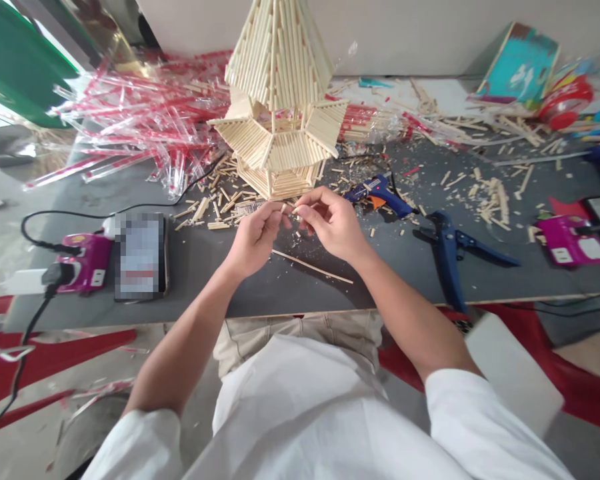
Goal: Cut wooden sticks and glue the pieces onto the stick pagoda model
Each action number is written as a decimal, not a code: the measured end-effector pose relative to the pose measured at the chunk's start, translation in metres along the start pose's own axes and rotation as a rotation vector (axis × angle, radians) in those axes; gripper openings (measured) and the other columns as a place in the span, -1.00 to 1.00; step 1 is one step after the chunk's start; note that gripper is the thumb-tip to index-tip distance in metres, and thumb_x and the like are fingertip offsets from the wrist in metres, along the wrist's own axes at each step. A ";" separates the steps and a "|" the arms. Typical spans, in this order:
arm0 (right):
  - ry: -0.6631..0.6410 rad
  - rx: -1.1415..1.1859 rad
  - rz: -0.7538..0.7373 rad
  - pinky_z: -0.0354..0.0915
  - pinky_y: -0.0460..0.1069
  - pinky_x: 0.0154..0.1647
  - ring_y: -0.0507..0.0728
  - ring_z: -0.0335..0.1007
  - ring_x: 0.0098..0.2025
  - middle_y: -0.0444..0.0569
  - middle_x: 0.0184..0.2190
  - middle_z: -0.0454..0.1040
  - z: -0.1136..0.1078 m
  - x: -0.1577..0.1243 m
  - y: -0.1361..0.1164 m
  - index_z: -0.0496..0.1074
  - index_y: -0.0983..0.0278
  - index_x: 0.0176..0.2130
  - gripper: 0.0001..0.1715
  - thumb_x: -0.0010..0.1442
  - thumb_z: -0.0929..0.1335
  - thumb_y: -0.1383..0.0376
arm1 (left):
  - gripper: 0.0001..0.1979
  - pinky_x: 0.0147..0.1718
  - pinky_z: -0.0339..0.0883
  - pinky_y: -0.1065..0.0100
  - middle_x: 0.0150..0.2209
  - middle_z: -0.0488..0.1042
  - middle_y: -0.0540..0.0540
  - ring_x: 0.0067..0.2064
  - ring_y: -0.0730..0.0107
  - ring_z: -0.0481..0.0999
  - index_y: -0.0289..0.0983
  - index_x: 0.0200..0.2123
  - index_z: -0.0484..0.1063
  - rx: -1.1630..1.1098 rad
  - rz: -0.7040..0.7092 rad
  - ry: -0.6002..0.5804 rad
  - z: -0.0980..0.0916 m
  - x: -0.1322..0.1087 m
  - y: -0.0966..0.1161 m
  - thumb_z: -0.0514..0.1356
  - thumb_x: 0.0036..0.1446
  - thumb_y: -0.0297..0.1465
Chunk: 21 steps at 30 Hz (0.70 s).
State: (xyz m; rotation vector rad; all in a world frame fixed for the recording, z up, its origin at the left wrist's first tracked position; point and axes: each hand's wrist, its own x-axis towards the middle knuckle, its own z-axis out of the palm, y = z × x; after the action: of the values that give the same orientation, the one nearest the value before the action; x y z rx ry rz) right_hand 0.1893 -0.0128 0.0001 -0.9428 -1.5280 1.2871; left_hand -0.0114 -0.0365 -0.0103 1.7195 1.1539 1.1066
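My left hand [258, 235] and my right hand [334, 225] meet almost tip to tip above the front of the table. Both are closed in a pinch, with tiny pale bits showing at the fingertips that look like short pieces of wooden stick. Just behind them stands a tiered pagoda model [293, 148] built of thin wooden sticks, with a steep roof above and a flared lower roof. One long thin stick [313, 266] lies loose on the dark table below my hands.
A blue glue gun [383, 195] and blue cutter pliers [447, 257] lie to the right. At left are a phone [140, 257] and a purple power strip [86, 263] with cables; another purple strip [575, 240] sits far right. Red-and-clear plastic wrappers [155, 113] and stick scraps [495, 200] litter the table.
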 end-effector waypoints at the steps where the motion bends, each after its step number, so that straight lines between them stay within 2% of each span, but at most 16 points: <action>1: 0.012 -0.010 -0.009 0.32 0.01 -0.42 0.06 0.42 -0.43 -0.13 -0.36 0.51 0.000 0.000 0.000 0.48 0.14 -0.17 -0.49 0.24 0.49 -0.20 | -0.62 -0.32 0.41 0.37 -0.24 0.63 -0.10 -0.37 0.43 0.47 -0.23 0.04 0.57 0.001 -0.010 -0.002 0.000 0.000 0.000 0.10 0.48 -0.10; 7: 0.047 0.003 -0.064 0.28 -0.01 -0.43 0.03 0.37 -0.47 -0.15 -0.42 0.52 0.003 -0.001 -0.003 0.56 0.18 -0.22 -0.53 0.21 0.53 -0.14 | -0.69 -0.12 0.57 0.26 -0.20 0.70 -0.13 -0.19 0.26 0.70 -0.26 -0.06 0.62 -0.125 -0.065 -0.002 0.004 -0.001 0.002 0.30 0.34 -0.14; 10: 0.051 0.037 -0.059 0.27 -0.01 -0.46 0.02 0.36 -0.49 -0.14 -0.41 0.56 0.005 -0.001 -0.002 0.61 0.18 -0.25 -0.58 0.18 0.57 -0.09 | -0.66 -0.15 0.60 0.26 -0.22 0.70 -0.14 -0.21 0.26 0.72 -0.27 -0.06 0.58 -0.192 -0.078 -0.004 0.006 -0.001 0.002 0.32 0.33 -0.11; 15: 0.044 0.145 -0.007 0.20 -0.02 -0.53 0.00 0.30 -0.55 -0.16 -0.46 0.55 0.009 0.000 0.003 0.65 0.18 -0.28 -0.65 0.13 0.62 -0.01 | -0.67 -0.20 0.60 0.29 -0.28 0.70 -0.12 -0.26 0.29 0.72 -0.27 -0.10 0.55 -0.135 -0.047 0.058 0.009 -0.004 0.002 0.29 0.37 -0.11; 21: 0.046 0.195 0.079 0.15 -0.05 -0.57 -0.02 0.22 -0.57 -0.22 -0.54 0.45 0.006 0.002 0.004 0.58 0.19 -0.31 -0.54 0.02 0.65 -0.05 | -0.71 -0.20 0.55 0.33 -0.29 0.68 -0.08 -0.25 0.32 0.70 -0.25 -0.13 0.59 -0.079 0.036 0.109 0.008 -0.004 0.003 0.34 0.33 -0.13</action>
State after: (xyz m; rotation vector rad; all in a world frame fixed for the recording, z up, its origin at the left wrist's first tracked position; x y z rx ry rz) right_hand 0.1831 -0.0119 -0.0039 -0.9079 -1.3148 1.4326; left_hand -0.0034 -0.0418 -0.0112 1.6423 1.1343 1.2644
